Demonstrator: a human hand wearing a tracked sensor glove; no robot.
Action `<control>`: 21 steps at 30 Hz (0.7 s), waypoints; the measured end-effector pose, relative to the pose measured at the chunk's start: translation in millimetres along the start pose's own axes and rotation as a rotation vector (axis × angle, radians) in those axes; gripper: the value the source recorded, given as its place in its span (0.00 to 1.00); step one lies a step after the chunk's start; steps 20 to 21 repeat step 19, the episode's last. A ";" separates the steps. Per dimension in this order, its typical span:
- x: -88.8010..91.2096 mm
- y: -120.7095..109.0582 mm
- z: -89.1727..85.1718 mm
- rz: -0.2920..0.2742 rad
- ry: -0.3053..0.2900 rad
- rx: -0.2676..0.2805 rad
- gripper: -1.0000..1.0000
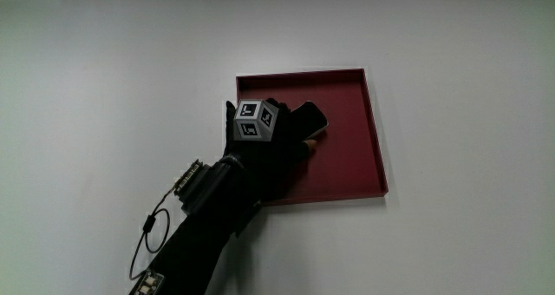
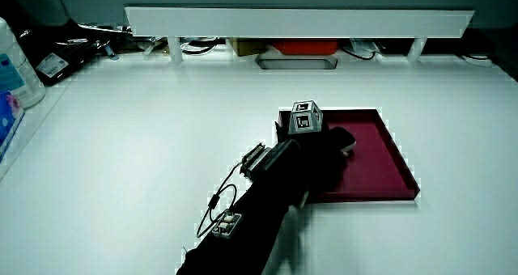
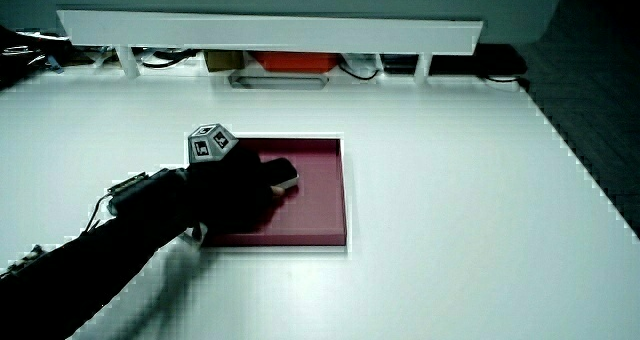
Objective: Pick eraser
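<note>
A dark red square tray (image 1: 377, 139) lies on the white table, and both side views show it too (image 2: 388, 158) (image 3: 330, 195). The black gloved hand (image 1: 277, 143) reaches in over the tray's corner nearest the person, with the patterned cube (image 1: 255, 121) on its back. Its fingers are curled on a small dark eraser (image 1: 312, 120) with a pale edge, low over the tray floor. In both side views the eraser (image 2: 344, 139) (image 3: 281, 172) pokes out past the fingers of the hand (image 2: 320, 150) (image 3: 235, 185). I cannot tell whether the eraser still touches the tray.
A low white partition (image 2: 299, 20) (image 3: 270, 32) stands along the table's edge farthest from the person, with an orange box (image 2: 303, 46) and cables under it. A pale bottle (image 2: 14, 65) stands at the table's edge. A small board and wire loop (image 1: 152, 226) sit on the forearm.
</note>
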 end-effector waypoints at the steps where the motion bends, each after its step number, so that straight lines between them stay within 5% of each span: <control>1: 0.3 -1.2 1.1 0.013 0.012 -0.001 0.83; 7: -12.9 -5.1 12.4 -0.006 -0.059 -0.009 0.96; 10: -25.2 -6.3 20.3 -0.058 -0.162 -0.029 1.00; 14: -41.1 -14.7 40.7 -0.167 -0.215 -0.039 1.00; 15: -47.5 -16.5 42.5 -0.207 -0.296 -0.054 1.00; 16: -46.9 -27.5 56.1 -0.149 -0.300 -0.084 1.00; 19: -68.2 -31.7 65.1 -0.273 -0.355 -0.056 1.00; 21: -68.2 -31.7 65.1 -0.273 -0.355 -0.056 1.00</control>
